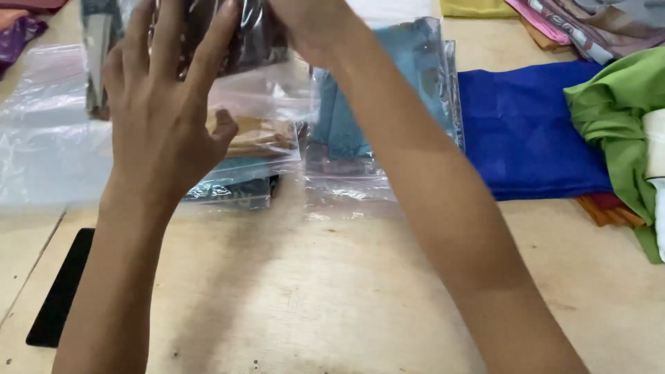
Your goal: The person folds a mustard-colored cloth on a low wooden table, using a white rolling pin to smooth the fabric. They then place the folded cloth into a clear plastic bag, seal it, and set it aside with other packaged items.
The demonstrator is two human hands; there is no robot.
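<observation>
Our left hand point(163, 104) lies with fingers spread flat against a clear plastic bag point(228, 34) holding dark cloth, raised above the wooden table point(332, 291). Our right hand point(312, 24) meets the same bag at its upper edge, but the frame cuts off its fingers, so we cannot tell its grip. The bag is glossy and crinkled; its top is out of view. Just below it lies a stack of bagged cloths point(253, 156), tan over teal. Right of the bag rests a bagged blue-grey cloth point(388, 90), then a folded royal blue cloth point(526, 131) and a green cloth point(616, 118). Left of the bag, empty clear bags point(45, 131) spread out. Well below it, a flat black object point(62, 287) lies, hard to make out.
</observation>
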